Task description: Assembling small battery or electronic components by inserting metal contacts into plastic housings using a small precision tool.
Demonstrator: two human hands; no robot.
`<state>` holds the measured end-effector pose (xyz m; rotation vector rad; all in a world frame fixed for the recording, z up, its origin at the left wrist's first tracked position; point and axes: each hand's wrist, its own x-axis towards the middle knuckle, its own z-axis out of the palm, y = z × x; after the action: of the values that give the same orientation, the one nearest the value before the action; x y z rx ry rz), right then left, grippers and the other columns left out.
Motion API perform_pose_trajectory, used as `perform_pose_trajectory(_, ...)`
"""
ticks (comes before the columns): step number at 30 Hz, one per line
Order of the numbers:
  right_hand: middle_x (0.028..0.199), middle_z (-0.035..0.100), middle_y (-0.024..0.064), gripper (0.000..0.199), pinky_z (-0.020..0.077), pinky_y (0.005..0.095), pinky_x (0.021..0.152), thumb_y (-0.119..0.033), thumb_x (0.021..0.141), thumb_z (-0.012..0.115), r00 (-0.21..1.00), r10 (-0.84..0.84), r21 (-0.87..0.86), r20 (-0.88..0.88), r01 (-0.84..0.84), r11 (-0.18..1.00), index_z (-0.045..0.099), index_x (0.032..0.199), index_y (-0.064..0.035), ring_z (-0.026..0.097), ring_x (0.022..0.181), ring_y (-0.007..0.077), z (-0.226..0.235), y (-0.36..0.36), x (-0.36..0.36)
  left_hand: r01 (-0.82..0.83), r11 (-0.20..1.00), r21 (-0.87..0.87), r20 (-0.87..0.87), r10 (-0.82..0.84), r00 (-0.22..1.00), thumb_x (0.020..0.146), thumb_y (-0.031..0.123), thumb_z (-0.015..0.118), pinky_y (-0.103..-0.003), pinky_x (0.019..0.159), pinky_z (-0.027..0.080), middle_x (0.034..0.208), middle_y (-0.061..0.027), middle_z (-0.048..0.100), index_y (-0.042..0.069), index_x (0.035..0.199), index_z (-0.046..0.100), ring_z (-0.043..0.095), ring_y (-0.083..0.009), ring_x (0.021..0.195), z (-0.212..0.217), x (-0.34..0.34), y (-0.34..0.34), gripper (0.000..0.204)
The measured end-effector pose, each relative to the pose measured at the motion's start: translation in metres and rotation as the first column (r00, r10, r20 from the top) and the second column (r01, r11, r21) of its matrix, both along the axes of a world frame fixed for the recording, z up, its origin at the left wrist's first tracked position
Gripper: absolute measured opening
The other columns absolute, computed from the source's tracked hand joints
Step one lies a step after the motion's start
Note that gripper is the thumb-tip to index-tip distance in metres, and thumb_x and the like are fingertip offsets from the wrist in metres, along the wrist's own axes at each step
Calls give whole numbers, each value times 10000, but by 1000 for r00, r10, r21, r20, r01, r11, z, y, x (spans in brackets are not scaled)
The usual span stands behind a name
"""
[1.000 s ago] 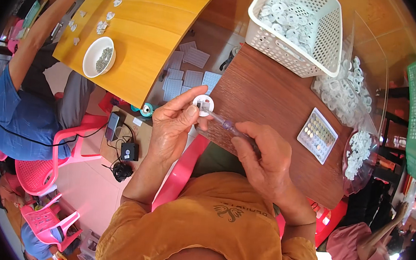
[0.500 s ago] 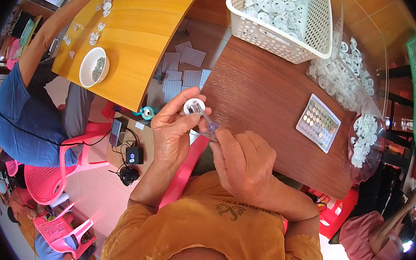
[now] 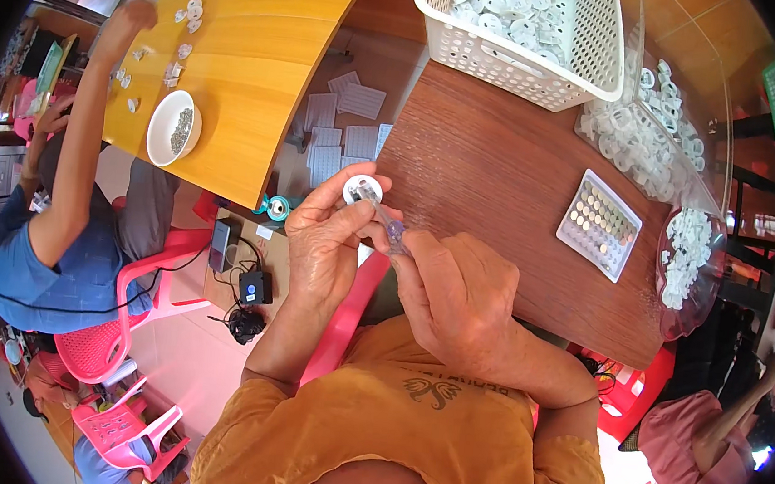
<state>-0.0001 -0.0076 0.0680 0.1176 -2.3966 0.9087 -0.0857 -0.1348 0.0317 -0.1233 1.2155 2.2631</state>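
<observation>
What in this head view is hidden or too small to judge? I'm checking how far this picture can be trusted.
- Tip of the clear-handled tool: hidden where it meets the small white round part.
- Tool handle: buried in the right hand.
- Underside of the round part: covered by the left hand fingers.
- Pieces in the flat white tray: too small to identify.
- White basket: top cut off by the edge.

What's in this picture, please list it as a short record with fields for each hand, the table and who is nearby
left hand: left hand pinches a small white round part
right hand: right hand holds a thin clear tool to that part
table: brown table with white basket, tray of small discs
nearby: person in blue at a yellow table
</observation>
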Motion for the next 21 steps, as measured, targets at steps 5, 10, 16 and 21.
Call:
perform_pose_trajectory(5,621,512,93,245,394,340,432,26,711,673,1000,-18,6,25,18,1000,558,926,30,506,503,226,-1,1,-2,-25,1000,15,-35,26,999,810,-95,538,-292,706,542,1055,-217,609,-45,1209,510,644,-212,779,-2,3,4,404)
perform_pose_trajectory(10,593,456,70,207,394,327,428,-47,722,630,999,-40,34,-18,41,999,544,889,42,488,502,207,-8,3,-5,5,998,-69,-34,-7,999,809,-87,552,-263,694,526,1018,-201,627,-24,1237,502,631,-184,781,-7,1,6,436)
perform_pose_trajectory(16,611,462,77,215,405,334,450,-68,711,644,999,-29,21,36,28,999,537,869,31,499,529,216,-5,8,-3,-66,994,-86,-153,52,987,807,-80,561,-241,673,508,979,-183,644,-29,1203,536,619,-150,771,-7,7,15,400)
perform_pose_trajectory(21,614,488,91,221,407,341,444,-17,709,660,1000,-29,-13,10,29,999,544,890,31,506,515,229,-7,11,-4,-43,978,-204,-206,0,979,812,-73,555,-221,640,495,943,-168,655,-30,1192,550,618,-128,757,-12,5,15,382)
